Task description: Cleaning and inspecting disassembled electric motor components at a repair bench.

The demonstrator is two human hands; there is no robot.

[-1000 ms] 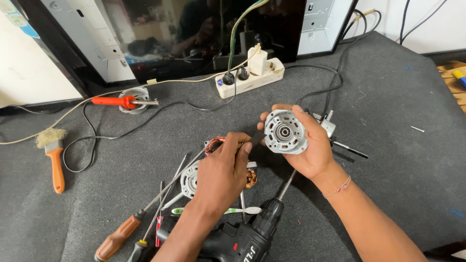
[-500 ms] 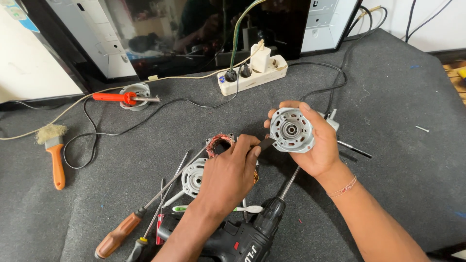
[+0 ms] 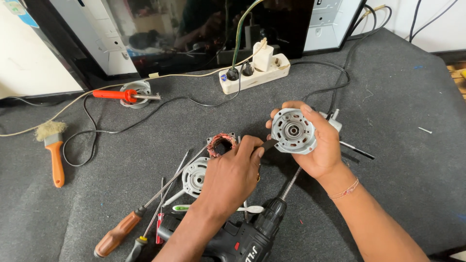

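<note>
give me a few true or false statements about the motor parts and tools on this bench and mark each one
1. The right hand holds a round metal motor cover off the mat. True.
2. The soldering iron lies beside the drill. False: it rests on a stand at the far left, near the power strip.
3. The left hand puts a thin dark tool to the cover's edge. True.
4. The brush has a blue handle. False: it is orange.
5. The copper winding lies on the mat. True.
</note>
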